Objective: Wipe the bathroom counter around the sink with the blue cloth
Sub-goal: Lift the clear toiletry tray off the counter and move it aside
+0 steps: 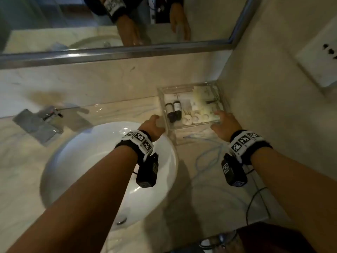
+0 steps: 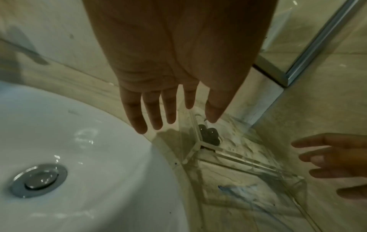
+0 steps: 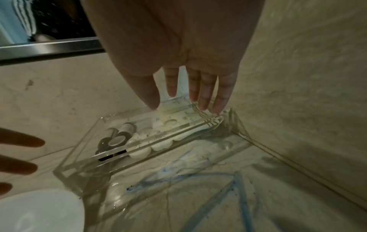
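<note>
Both spread hands, left hand point(image 1: 154, 126) and right hand point(image 1: 225, 125), flank clear tray point(image 1: 191, 125) beside sink point(image 1: 76, 161)

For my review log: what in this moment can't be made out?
- Blue cloth: none seen directly; only a blurred bluish patch in the mirror.
- Labels on the dark bottles in the clear tray: too small.
- Left hand, head view: fingers hidden behind the hand itself.
- Faucet: motion-blurred.

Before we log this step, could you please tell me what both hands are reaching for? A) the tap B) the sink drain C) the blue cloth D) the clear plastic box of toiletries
D: the left hand and right hand flank the clear box in the counter's corner, fingers extended.
</note>
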A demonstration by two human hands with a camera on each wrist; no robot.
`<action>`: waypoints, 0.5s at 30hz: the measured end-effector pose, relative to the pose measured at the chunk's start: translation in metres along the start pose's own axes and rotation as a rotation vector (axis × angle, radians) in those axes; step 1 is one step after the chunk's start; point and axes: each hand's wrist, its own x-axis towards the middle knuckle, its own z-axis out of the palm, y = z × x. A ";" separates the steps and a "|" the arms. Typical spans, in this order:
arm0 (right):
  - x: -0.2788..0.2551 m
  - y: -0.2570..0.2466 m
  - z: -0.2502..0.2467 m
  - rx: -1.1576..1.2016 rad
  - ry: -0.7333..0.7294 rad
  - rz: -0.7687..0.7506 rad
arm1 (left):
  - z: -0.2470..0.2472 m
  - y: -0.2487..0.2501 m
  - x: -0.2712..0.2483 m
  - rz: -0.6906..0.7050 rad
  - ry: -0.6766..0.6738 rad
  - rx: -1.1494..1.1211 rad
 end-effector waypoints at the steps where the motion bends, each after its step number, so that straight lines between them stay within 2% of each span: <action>1: 0.004 0.000 0.001 0.024 0.018 0.015 | 0.001 0.001 0.004 -0.004 -0.018 -0.031; 7: 0.029 0.012 0.006 0.080 0.075 0.094 | 0.014 0.014 0.031 -0.049 -0.072 -0.130; 15: 0.055 0.025 0.000 0.038 0.064 0.122 | 0.024 0.025 0.062 -0.163 -0.015 -0.260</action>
